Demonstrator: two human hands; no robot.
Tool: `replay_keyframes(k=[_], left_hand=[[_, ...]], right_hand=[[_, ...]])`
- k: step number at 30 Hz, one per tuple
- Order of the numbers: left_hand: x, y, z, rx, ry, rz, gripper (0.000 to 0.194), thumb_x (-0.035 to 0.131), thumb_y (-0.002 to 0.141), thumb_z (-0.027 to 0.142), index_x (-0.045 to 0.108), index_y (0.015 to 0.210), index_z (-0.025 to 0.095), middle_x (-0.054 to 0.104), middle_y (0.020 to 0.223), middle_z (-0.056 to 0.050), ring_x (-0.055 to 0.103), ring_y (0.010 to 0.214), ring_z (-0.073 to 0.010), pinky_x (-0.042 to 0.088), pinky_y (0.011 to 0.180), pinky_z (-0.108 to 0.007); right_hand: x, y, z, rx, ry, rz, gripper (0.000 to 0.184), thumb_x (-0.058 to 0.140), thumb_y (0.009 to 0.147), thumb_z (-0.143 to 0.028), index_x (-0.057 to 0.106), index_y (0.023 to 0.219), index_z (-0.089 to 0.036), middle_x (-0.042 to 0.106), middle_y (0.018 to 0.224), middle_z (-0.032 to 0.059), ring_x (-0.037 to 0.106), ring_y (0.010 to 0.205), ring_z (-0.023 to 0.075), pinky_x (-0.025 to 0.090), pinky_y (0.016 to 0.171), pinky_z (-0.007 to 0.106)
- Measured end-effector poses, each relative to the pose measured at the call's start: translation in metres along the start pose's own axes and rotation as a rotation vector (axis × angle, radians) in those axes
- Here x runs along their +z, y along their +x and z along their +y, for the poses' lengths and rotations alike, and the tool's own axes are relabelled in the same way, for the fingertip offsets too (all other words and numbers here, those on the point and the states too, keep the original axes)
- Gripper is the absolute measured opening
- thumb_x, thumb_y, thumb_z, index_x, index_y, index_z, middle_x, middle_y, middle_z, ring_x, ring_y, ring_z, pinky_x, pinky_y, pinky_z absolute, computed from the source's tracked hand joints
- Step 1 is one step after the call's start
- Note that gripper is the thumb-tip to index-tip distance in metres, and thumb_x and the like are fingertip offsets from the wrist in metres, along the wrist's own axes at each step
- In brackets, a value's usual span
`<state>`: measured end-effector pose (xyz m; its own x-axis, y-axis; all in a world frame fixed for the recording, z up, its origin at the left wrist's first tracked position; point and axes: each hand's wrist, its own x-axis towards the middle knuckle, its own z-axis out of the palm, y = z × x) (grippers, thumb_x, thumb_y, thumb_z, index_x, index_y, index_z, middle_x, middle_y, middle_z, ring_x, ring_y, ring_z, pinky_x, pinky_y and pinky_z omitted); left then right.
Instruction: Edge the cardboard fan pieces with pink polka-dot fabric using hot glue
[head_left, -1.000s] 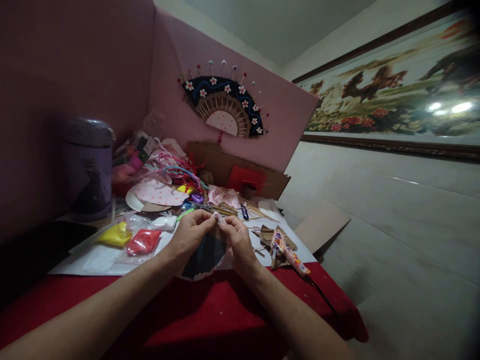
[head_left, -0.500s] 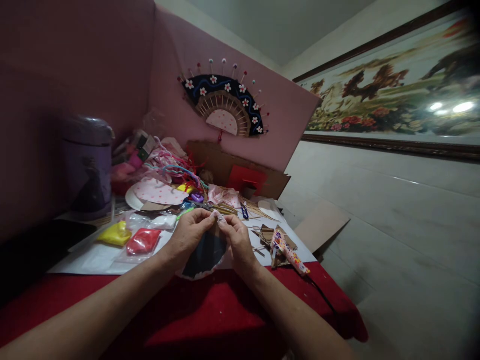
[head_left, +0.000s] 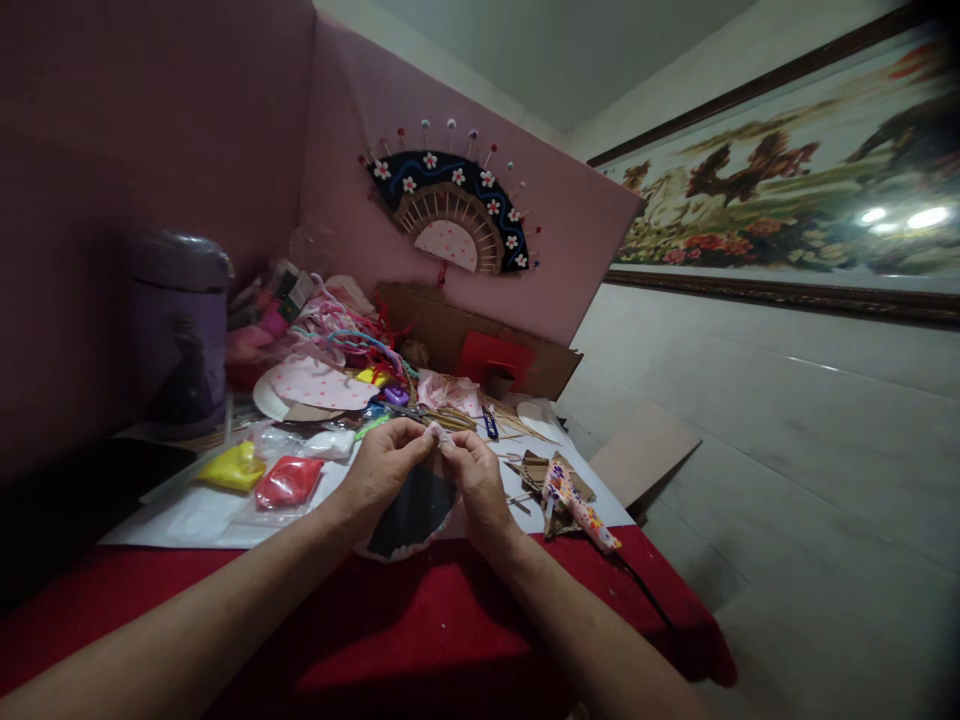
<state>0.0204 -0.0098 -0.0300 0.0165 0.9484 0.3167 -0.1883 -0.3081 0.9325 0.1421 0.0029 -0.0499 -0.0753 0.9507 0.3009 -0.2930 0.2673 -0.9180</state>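
Between my hands is a dark rounded panel (head_left: 411,508) with a pale, gathered fabric edging (head_left: 397,552) along its rim. My left hand (head_left: 386,465) pinches the edging at the top between thumb and fingers. Close against it, my right hand (head_left: 478,485) pinches the same top edge from the other side. Both hands are closed, their fingertips almost touching. A small bit of pale pink fabric shows between them. My fingers hide part of the panel's upper edge and right side.
Left of my hands lie bags of red clay (head_left: 289,482) and yellow clay (head_left: 232,467). A flower-patterned glue gun (head_left: 574,503) rests on cardboard scraps at right, its cord trailing down the red cloth (head_left: 442,620). A decorated fan (head_left: 457,205) hangs behind; a purple bin (head_left: 180,340) stands left.
Almost nothing differs. Both hands keep their pinch on the edging, and the whole view has shifted very slightly.
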Motion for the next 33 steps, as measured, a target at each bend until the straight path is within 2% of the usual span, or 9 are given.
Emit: replay_keyframes(k=[8,15,20,23,26,29,33], left_hand=[[0.0005,0.0007,-0.0013,0.001,0.019,0.003,0.03,0.066,0.067,0.042,0.059,0.066,0.013,0.056,0.061,0.0,0.046,0.055,-0.0102,0.036,0.051,-0.022],[0.0015,-0.0018,-0.0006,-0.016,0.022,0.03,0.028,0.068,0.065,0.04,0.057,0.062,0.014,0.053,0.056,0.002,0.044,0.052,-0.0096,0.034,0.049,-0.021],[-0.0007,-0.0012,0.0028,-0.048,-0.04,0.037,0.024,0.069,0.063,0.036,0.06,0.063,0.014,0.058,0.059,0.001,0.049,0.055,-0.011,0.038,0.054,-0.023],[-0.001,-0.0005,0.0044,-0.053,-0.057,0.056,0.024,0.071,0.062,0.035,0.061,0.064,0.014,0.059,0.06,0.001,0.049,0.056,-0.0109,0.038,0.055,-0.022],[0.0003,-0.0012,0.0047,-0.038,-0.048,0.048,0.025,0.072,0.062,0.037,0.061,0.064,0.014,0.057,0.058,0.002,0.048,0.055,-0.0102,0.037,0.053,-0.022],[0.0014,-0.0023,0.0042,-0.03,-0.028,0.019,0.027,0.07,0.064,0.039,0.061,0.063,0.014,0.056,0.058,0.002,0.046,0.054,-0.0101,0.036,0.051,-0.021],[0.0003,-0.0017,0.0039,-0.032,-0.025,0.021,0.026,0.07,0.064,0.038,0.061,0.063,0.014,0.056,0.057,0.002,0.047,0.054,-0.0102,0.036,0.052,-0.022]], right_hand=[[0.0016,0.0,-0.0003,-0.015,-0.051,0.013,0.02,0.064,0.072,-0.035,0.053,0.07,-0.018,0.051,0.059,-0.0053,0.041,0.053,0.0083,0.033,0.051,0.021],[0.0018,-0.001,-0.0001,0.047,0.022,-0.002,0.015,0.062,0.069,-0.029,0.051,0.07,-0.019,0.051,0.058,-0.0058,0.041,0.051,0.0089,0.033,0.05,0.021],[0.0041,-0.0055,-0.005,0.045,0.048,-0.055,0.024,0.069,0.061,-0.023,0.056,0.081,-0.019,0.058,0.07,-0.0045,0.05,0.061,0.0104,0.039,0.06,0.022],[0.005,-0.0051,-0.0058,0.054,0.102,-0.083,0.025,0.069,0.067,-0.03,0.057,0.085,-0.018,0.059,0.072,-0.0027,0.051,0.061,0.0112,0.04,0.061,0.024],[0.0038,-0.0023,-0.004,0.06,0.063,-0.03,0.025,0.066,0.071,-0.04,0.057,0.076,-0.017,0.056,0.064,-0.0027,0.047,0.055,0.0101,0.037,0.055,0.023],[0.0017,-0.0004,-0.0028,0.002,-0.044,0.02,0.028,0.069,0.068,-0.041,0.055,0.068,-0.017,0.053,0.059,-0.0041,0.043,0.052,0.0087,0.034,0.051,0.022],[0.0009,-0.002,-0.005,-0.025,-0.056,-0.009,0.027,0.07,0.069,-0.039,0.056,0.07,-0.016,0.053,0.06,-0.0041,0.043,0.053,0.0079,0.034,0.052,0.021]])
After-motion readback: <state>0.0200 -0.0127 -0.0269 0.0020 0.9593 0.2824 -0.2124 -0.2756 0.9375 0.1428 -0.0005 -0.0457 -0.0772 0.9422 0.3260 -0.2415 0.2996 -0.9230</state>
